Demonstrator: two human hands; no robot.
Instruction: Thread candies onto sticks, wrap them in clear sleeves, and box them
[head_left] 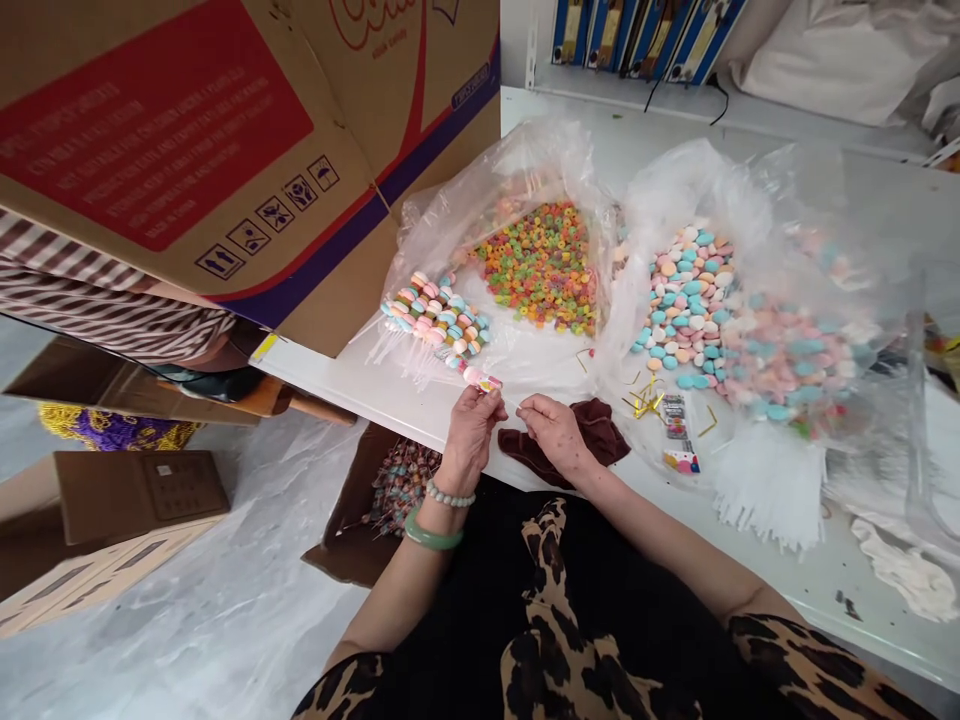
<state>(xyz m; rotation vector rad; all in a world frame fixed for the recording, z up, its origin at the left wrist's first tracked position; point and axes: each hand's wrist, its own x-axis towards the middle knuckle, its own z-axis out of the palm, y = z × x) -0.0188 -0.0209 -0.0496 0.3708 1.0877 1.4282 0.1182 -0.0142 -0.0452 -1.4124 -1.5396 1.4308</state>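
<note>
Between thumb and fingers, my left hand [471, 428] pinches a string of candies [474, 376] with a small printed label [490, 383] at its near end. My right hand [556, 432] is closed in a pinch just to the right, above a dark brown cloth [609, 430]; what sits in its fingertips is too thin to make out. Beyond my left hand lies a pile of strung pastel candies [435, 318] with white sticks. Ring-shaped candies [547, 270] fill an open plastic bag, and pastel oval candies [690, 290] fill another to the right.
A large cardboard carton [247, 150] stands at the left. Gold twist ties [646, 402], printed labels [679, 435] and white sticks [772, 495] lie at the right. Below the table edge, an open box [360, 500] holds strung candies. Blue binders [637, 40] stand at the back.
</note>
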